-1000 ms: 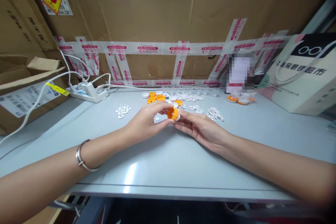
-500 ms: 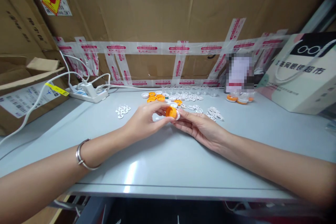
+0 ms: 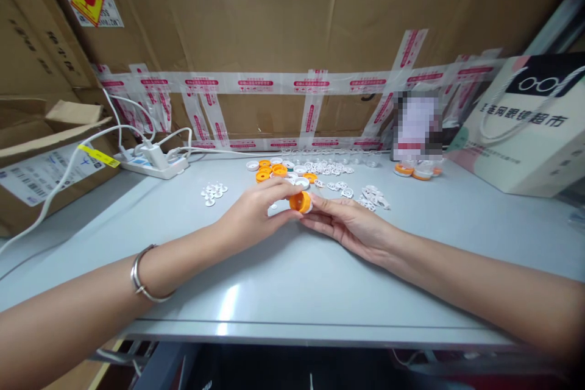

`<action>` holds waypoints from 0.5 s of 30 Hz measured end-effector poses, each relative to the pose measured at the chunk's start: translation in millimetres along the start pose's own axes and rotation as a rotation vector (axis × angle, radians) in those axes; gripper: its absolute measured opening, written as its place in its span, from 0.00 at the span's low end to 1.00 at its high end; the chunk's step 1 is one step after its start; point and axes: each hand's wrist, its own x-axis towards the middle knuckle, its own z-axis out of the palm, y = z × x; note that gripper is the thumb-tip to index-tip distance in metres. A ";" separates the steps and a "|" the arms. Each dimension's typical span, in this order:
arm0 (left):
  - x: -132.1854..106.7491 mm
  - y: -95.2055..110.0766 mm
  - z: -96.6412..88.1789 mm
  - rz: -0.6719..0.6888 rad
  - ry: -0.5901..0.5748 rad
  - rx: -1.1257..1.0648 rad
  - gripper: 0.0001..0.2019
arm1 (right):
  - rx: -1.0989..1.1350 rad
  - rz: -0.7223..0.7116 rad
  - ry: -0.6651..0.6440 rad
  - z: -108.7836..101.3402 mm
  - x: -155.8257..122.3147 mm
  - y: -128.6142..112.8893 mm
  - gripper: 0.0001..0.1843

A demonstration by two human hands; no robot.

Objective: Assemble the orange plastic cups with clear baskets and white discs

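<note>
Above the middle of the grey table, both hands hold an orange plastic cap (image 3: pixel 299 202) with a white part behind it on the right. My left hand (image 3: pixel 260 204) pinches the cap's left side between thumb and fingers. From the right, my right hand (image 3: pixel 345 219) closes its thumb and fingers on the white side, mostly hiding that part. Just beyond the hands lie orange caps (image 3: pixel 280 170) and white caps (image 3: pixel 300 183). Small white perforated discs (image 3: pixel 329 169) spread to their right, and white stemmed pieces (image 3: pixel 214 192) form a group on the left.
A power strip (image 3: pixel 155 166) with white cables sits at the back left beside an opened carton (image 3: pixel 50 158). At the right stands a paper bag (image 3: pixel 525 128); orange-and-white pieces (image 3: pixel 414 170) lie left of it. A large taped carton (image 3: pixel 256 18) forms the back wall.
The orange cap has turned slightly, so more of its hollow inside shows. My left fingers have shifted a little around it; my right hand stays almost in place.
</note>
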 end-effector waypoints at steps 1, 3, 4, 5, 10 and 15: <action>0.0 -0.3 -0.5 0.015 -0.001 -0.005 0.13 | 0.002 0.002 -0.005 0.0 0.0 0.1 0.07; 0.5 0.2 -1.5 0.037 0.003 0.006 0.13 | 0.006 0.001 -0.016 0.0 -0.1 0.3 0.07; 1.0 1.1 -1.9 0.041 0.003 0.023 0.12 | 0.008 -0.001 -0.022 -0.1 -0.2 0.4 0.07; 1.6 2.4 -2.2 0.040 0.003 0.044 0.11 | 0.011 -0.004 -0.024 -0.1 -0.3 0.5 0.07; 4.4 8.2 -2.5 -0.001 0.000 0.099 0.09 | 0.028 -0.010 -0.012 1.2 -0.5 0.6 0.07; 6.1 5.9 -4.4 -0.038 -0.045 0.062 0.11 | 0.038 -0.014 0.053 6.3 -0.6 -0.5 0.08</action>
